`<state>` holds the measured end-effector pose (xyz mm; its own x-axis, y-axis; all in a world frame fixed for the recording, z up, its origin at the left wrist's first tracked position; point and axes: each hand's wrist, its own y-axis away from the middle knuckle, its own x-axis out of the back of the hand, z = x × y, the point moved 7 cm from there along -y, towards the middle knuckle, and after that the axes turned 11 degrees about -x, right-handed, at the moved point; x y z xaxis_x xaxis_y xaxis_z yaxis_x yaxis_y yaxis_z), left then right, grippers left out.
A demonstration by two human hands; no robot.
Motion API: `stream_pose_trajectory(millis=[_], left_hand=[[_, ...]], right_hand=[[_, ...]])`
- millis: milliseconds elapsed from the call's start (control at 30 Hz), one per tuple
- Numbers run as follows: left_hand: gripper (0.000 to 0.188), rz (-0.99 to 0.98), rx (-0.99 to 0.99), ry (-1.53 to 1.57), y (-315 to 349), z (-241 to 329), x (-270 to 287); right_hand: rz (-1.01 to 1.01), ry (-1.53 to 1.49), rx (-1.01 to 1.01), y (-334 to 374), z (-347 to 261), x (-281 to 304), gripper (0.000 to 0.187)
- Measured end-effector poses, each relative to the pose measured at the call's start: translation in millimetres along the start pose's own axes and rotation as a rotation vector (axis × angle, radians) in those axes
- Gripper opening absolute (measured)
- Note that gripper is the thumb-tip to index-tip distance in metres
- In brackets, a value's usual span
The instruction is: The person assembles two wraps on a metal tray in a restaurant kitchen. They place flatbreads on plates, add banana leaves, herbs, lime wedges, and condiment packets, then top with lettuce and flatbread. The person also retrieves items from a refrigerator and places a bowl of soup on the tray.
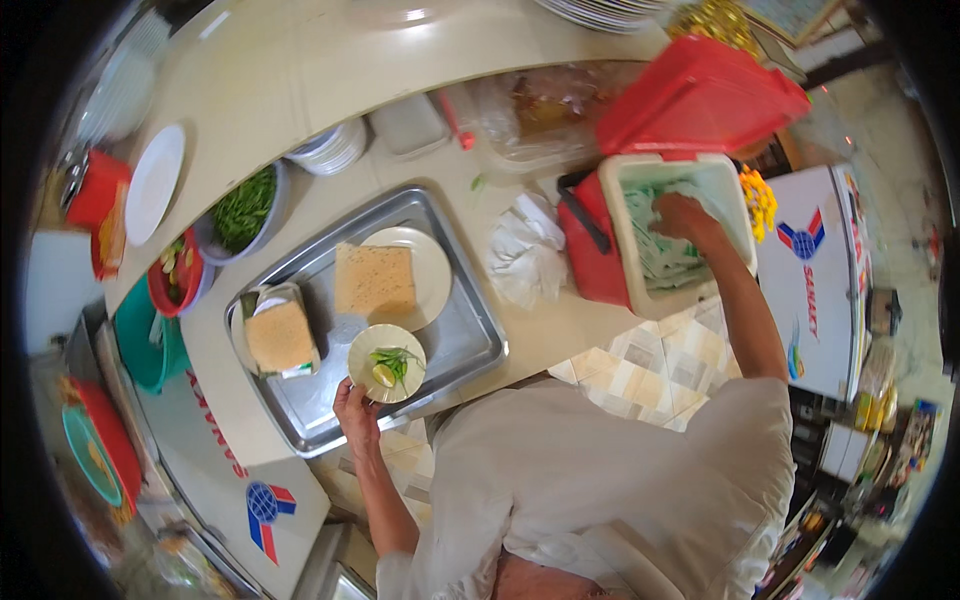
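My left hand [357, 410] grips the near rim of a small pale plate [414, 384] bearing a lime wedge [384, 375] and some green slices [396, 358]. This plate is over the near edge of a metal tray [462, 360]. Also on the tray are a larger pale plate [432, 262], partly covered by a square speckled tan piece [375, 279], and a dish with another tan-topped square [279, 337]. My right hand [680, 215] reaches into a red cooler box [597, 245] among pale green strips or wrappers [668, 262]; its fingertips are partly hidden.
The cooler's red lid [705, 95] stands raised behind it. Crumpled white plastic [527, 250] lies left of the box. A bowl of chopped greens [245, 210], a red bowl [180, 270] and stacked bowls [333, 148] line the back left. A raised counter [330, 60] curves behind.
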<state>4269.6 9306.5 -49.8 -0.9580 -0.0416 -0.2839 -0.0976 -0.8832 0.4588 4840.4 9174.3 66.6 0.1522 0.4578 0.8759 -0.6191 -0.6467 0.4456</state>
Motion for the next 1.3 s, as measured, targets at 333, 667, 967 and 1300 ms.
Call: stream_pose_trajectory(millis=[333,667,967,1300], left_hand=[[0.02,0.068,0.026,-0.044,-2,1,13],[0.019,0.069,0.034,-0.009,-11,22,7],[0.019,0.102,-0.053,0.05,-14,37,6],[0.026,0.162,0.012,-0.233,-7,3,57]], right_hand=[[-0.233,-0.021,0.221,-6,-48,-38,0.025],[0.199,-1.363,0.191,107,-177,122,0.019],[0.942,-0.314,0.417,-57,-364,74,0.033],[1.026,-0.23,0.486,-67,-363,75,0.009]])
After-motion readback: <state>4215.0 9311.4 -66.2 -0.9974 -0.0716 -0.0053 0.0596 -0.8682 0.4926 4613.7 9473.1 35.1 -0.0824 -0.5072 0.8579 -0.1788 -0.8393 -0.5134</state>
